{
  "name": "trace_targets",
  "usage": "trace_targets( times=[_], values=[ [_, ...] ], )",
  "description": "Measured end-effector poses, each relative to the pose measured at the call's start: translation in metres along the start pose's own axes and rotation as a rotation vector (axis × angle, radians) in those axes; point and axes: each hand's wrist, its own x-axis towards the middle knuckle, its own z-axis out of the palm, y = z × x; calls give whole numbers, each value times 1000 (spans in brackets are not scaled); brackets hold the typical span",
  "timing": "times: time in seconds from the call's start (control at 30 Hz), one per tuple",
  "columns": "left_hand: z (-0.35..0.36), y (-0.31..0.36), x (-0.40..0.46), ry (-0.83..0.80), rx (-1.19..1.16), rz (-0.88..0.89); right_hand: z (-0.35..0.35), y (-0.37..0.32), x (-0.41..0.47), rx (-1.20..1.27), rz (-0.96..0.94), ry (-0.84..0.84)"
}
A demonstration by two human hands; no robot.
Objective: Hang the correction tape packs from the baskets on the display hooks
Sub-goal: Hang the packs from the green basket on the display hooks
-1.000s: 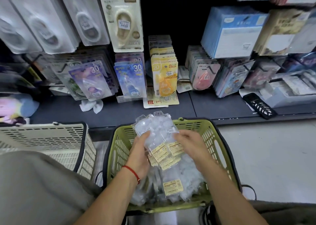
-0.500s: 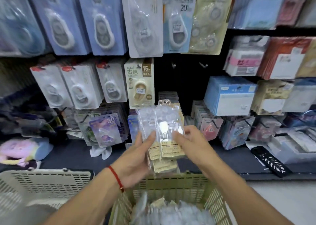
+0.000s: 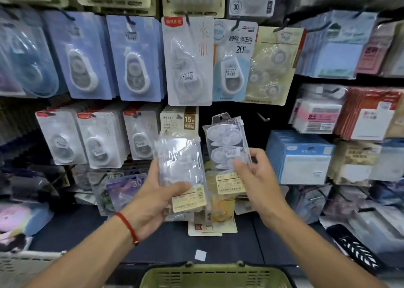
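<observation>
My left hand grips a stack of clear correction tape packs with beige labels at the bottom, held upright in front of the display. My right hand pinches a single clear pack by its lower part, raised so its hang hole sits near the dark gap in the display. A bare metal hook juts out just right of that pack's top. The green basket shows only its rim at the bottom centre.
Carded correction tapes hang in rows above and left. Blue and red stationery packs fill the right side. A dark shelf runs below, with loose packs lying on it. A white basket sits bottom left.
Both hands lifted the packs out of the green basket and up to the display. The bundle split: my right hand now holds one pack apart, my left keeps the rest.
</observation>
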Motion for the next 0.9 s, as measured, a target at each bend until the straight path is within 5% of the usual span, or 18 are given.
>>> trace_targets(
  times=[0.7,0.9],
  values=[
    [8,-5,9,101,122,258,6,16,18,6,-4,196],
    [8,-6,10,111,131,269,2,30,38,-276,143,130]
  ],
)
